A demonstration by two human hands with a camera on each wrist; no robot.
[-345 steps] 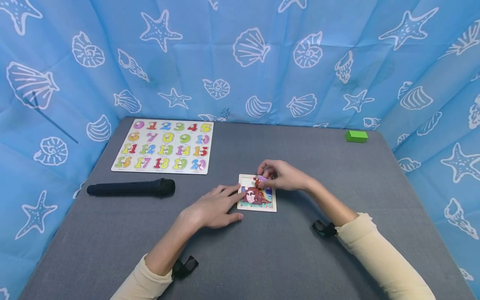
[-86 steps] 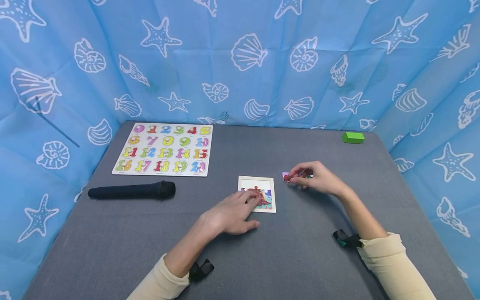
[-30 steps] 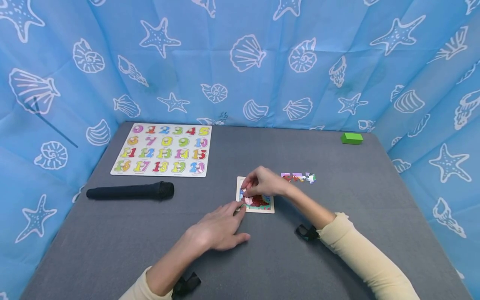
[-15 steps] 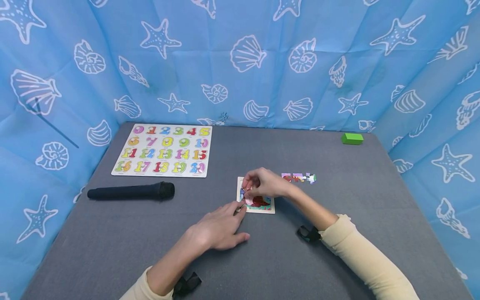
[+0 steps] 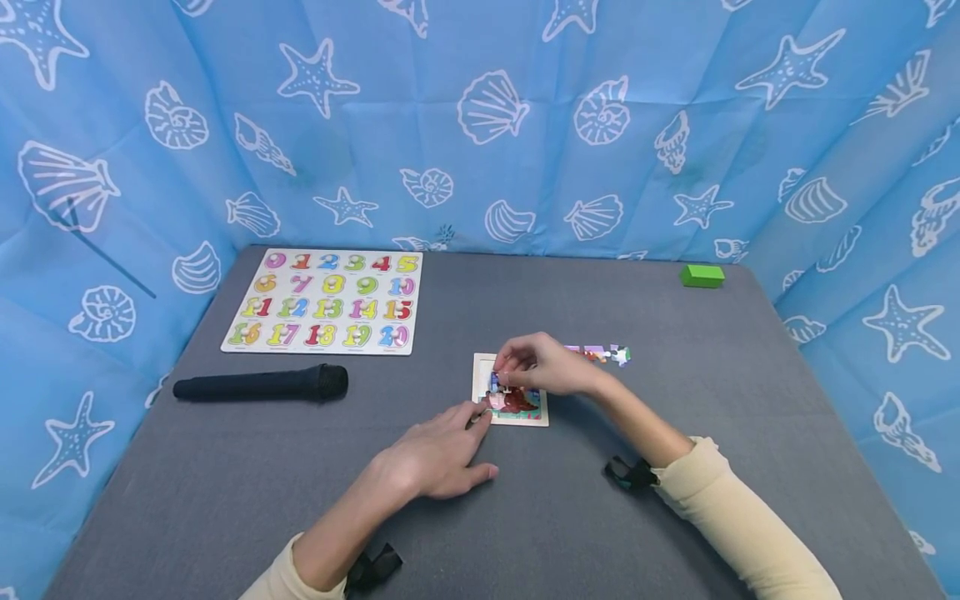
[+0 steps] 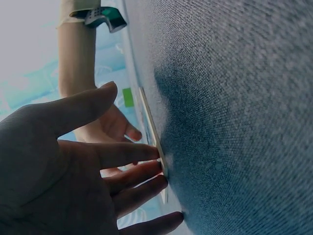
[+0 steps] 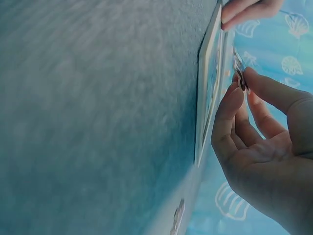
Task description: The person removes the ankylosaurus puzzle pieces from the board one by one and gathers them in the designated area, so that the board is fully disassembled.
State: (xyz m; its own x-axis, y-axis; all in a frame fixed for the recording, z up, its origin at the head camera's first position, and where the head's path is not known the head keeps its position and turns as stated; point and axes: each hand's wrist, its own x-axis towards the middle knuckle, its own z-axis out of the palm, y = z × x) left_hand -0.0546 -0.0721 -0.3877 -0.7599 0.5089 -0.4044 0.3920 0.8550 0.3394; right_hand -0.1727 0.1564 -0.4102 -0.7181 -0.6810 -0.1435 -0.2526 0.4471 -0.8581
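A small jigsaw puzzle in a pale wooden frame (image 5: 543, 414) lies mid-table, its picture showing a pink face and dark red hair; bare white backing shows in its upper part. Thumb and fingers of my right hand (image 5: 551, 364) pinch a jigsaw piece (image 7: 239, 73), which the right wrist view shows tilted and raised off the board. My left hand (image 5: 442, 454) is spread, its fingertips resting at the frame's lower left edge; the left wrist view shows the fingers nearly straight. Behind my right hand, several loose jigsaw pieces (image 5: 618, 355) lie in a row, partly hidden.
A number puzzle board (image 5: 322, 300) lies at the back left, with a black microphone (image 5: 258, 384) in front of it. At the back right stands a green block (image 5: 702, 276). A blue shell-patterned curtain (image 5: 480, 125) borders the grey table (image 5: 555, 517).
Since the earliest frame, several pieces have come to lie right of the frame. In the last half second, my right hand has lifted a piece from the board's upper left and shifted slightly right.
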